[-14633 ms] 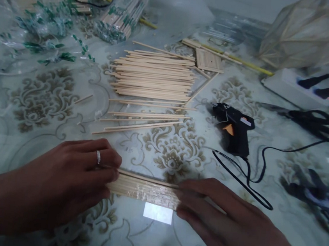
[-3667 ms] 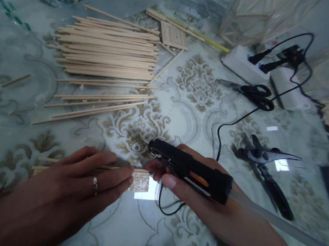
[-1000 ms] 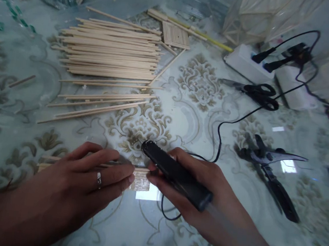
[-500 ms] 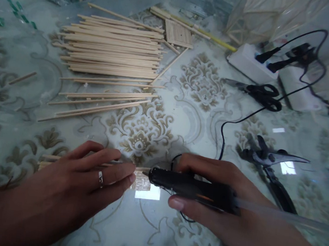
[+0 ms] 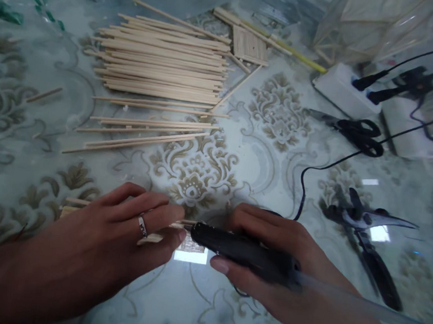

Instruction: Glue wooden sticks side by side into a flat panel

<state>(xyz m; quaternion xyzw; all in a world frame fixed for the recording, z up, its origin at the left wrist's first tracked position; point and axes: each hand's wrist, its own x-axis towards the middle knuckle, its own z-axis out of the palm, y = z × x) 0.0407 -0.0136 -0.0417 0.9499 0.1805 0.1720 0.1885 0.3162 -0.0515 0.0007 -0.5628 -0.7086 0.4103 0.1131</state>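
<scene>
My left hand (image 5: 132,230), with a ring on one finger, reaches across a small bundle of thin wooden sticks (image 5: 76,202) low in the view. Its thumb and fingertips close on the sticks at their right end; the hand covers most of their length. In my right hand (image 5: 285,241) is a black hot glue gun (image 5: 246,250), gripped around the body. A translucent glue stick (image 5: 360,303) sticks out of its back end. The gun's nozzle points left, close beside my left fingertips, at the sticks. Whether it touches them I cannot tell.
A row of wooden sticks (image 5: 165,64) lies at the back, several loose ones (image 5: 145,136) in front. A small stick panel (image 5: 250,46) lies behind. To the right are scissors (image 5: 359,133), pruning shears (image 5: 364,224), a power strip (image 5: 348,91) and a black cord (image 5: 304,184).
The view has shifted, so the table's things sit further right. My left thumb has drawn in toward the fingers. The glue gun's nozzle is now nearer my left fingertips.
</scene>
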